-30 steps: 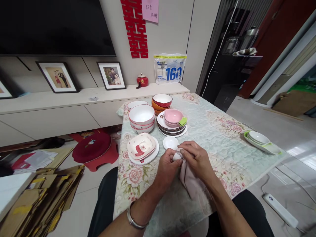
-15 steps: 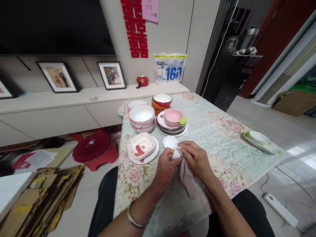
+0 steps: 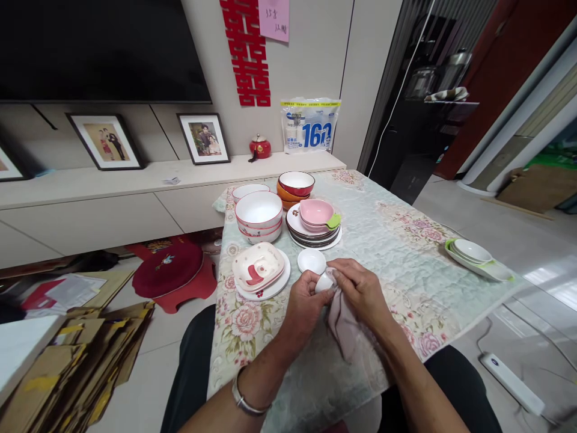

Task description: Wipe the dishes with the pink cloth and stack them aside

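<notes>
My left hand (image 3: 308,304) grips a small white dish (image 3: 323,282) by its edge, fingers closed round it. Pressed against that dish is a pale pink cloth (image 3: 343,328), bunched in my right hand (image 3: 358,291) and hanging down toward the table. Much of the dish is hidden by my fingers and the cloth. Just beyond my hands lies another small white dish (image 3: 311,261). To the left, a square bowl with a red pattern (image 3: 252,267) rests on a white plate (image 3: 283,281).
White red-rimmed bowls (image 3: 259,210) are stacked behind, beside orange and red bowls (image 3: 296,183). Pink bowls (image 3: 317,211) sit on a plate stack (image 3: 336,240). At the right edge of the flowered tablecloth (image 3: 406,240) is a green-edged long dish (image 3: 482,270) holding smaller white dishes.
The small dish has turned slightly between my hands, and the cloth now covers a different bit of its edge. Everything else stays in place.
</notes>
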`<state>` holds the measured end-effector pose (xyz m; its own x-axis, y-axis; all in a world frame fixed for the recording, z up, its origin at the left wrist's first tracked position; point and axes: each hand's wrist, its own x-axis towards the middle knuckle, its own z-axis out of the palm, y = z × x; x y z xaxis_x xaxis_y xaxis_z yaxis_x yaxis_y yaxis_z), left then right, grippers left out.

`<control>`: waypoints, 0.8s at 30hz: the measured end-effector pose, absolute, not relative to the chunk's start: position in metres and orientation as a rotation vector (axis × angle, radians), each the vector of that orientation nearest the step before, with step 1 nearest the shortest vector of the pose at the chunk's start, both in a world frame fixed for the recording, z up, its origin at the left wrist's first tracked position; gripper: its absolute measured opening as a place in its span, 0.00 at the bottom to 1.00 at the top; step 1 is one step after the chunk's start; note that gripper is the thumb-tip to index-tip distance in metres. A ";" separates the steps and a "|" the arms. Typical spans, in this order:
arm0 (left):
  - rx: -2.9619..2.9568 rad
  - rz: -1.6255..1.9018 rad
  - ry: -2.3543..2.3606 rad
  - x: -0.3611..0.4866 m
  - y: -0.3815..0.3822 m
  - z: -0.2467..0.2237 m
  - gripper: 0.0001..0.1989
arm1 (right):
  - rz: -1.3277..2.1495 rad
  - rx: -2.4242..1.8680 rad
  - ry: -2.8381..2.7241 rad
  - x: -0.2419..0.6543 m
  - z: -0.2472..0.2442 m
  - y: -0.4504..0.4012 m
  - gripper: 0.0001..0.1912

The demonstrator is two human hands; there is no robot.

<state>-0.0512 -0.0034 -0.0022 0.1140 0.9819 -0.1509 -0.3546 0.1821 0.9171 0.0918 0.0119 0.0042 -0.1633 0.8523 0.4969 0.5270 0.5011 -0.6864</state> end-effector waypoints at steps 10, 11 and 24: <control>0.828 1.185 0.911 -0.053 -0.004 -0.003 0.16 | 0.750 -1.177 -1.567 0.098 0.001 0.020 0.13; 0.821 1.187 0.886 -0.052 -0.005 -0.003 0.16 | 0.843 -1.205 -1.470 0.102 -0.001 0.022 0.14; 0.921 1.108 0.815 -0.054 -0.007 -0.005 0.12 | 0.897 -1.163 -1.618 0.102 0.006 0.017 0.13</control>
<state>-0.0539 -0.0069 -0.0050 0.2512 0.9640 -0.0872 -0.3698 0.1788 0.9117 0.1021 0.0168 0.0063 -0.1303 0.9566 0.2605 0.2860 0.2879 -0.9140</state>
